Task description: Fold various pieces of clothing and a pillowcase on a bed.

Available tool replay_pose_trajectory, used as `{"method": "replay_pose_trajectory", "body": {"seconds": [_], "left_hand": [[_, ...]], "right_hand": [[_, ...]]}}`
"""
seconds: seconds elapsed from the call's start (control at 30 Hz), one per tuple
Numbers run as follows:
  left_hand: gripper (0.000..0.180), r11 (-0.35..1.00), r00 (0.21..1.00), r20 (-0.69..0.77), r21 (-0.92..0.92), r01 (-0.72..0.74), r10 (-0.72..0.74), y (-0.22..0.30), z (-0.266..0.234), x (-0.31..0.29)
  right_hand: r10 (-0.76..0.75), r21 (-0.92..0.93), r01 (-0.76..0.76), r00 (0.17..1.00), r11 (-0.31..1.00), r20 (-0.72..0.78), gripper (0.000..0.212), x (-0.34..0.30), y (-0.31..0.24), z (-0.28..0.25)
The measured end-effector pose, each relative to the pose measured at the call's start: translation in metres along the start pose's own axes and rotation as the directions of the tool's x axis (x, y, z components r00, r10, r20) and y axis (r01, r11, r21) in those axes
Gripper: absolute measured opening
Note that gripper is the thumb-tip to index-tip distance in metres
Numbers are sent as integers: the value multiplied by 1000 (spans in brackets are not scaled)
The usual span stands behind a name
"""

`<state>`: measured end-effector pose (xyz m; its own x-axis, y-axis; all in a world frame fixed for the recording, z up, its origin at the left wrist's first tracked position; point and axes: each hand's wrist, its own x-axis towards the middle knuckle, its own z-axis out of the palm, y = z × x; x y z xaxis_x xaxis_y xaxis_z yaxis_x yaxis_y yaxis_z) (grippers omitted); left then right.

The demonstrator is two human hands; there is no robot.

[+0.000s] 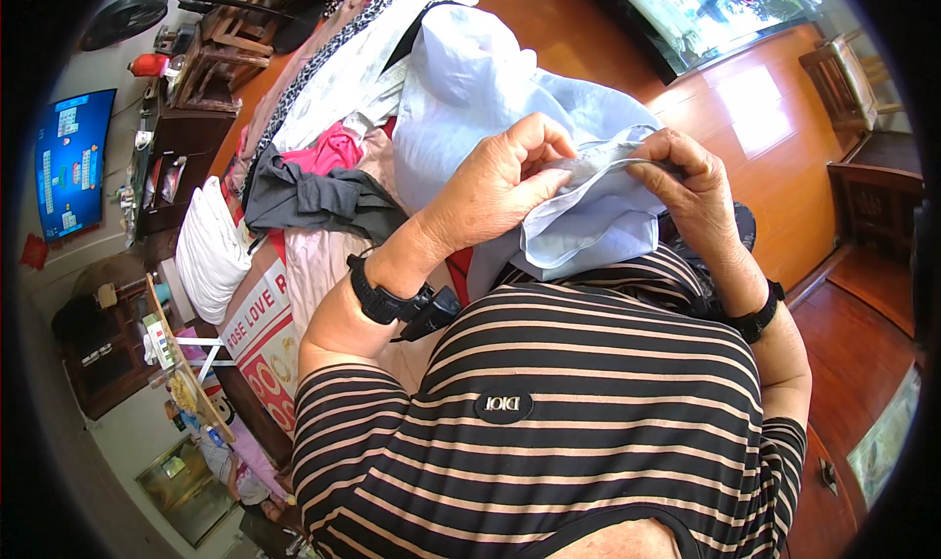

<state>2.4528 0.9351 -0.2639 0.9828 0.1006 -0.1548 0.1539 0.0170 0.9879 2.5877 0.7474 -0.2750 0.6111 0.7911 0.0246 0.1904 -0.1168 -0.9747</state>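
Observation:
A light blue garment (480,88) with stitched edges drapes over the heap beyond my hands and hangs in front of my chest. My left hand (505,177) pinches its gathered edge between thumb and fingers. Close by on the right, my right hand (686,172) grips the same edge, thumb against curled fingers. Between the two hands the fabric is bunched, and a folded flap hangs below it. Which part of the garment this is, I cannot tell. Dark straps with devices are on both wrists.
Left of the blue garment lie a dark grey garment (319,196), a bright pink cloth (328,149), a white cloth (343,74) and a white bundle (211,250). A lit screen (74,167) stands far left. Wooden chairs (843,83) are at right on the wooden floor (676,118).

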Motion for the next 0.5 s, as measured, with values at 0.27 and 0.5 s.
{"method": "replay_pose_trajectory", "body": {"seconds": [0.27,0.5], "left_hand": [[20,978,994,58,195,78,-91,24,-7,-4],[8,891,985,-3,427,-153,171,19,-3,-3]], "right_hand": [[-209,-126,209,978,970,15,9,0,-2,-1],[-250,-253,240,968,937,-8,13,-2,-8,-3]]}}
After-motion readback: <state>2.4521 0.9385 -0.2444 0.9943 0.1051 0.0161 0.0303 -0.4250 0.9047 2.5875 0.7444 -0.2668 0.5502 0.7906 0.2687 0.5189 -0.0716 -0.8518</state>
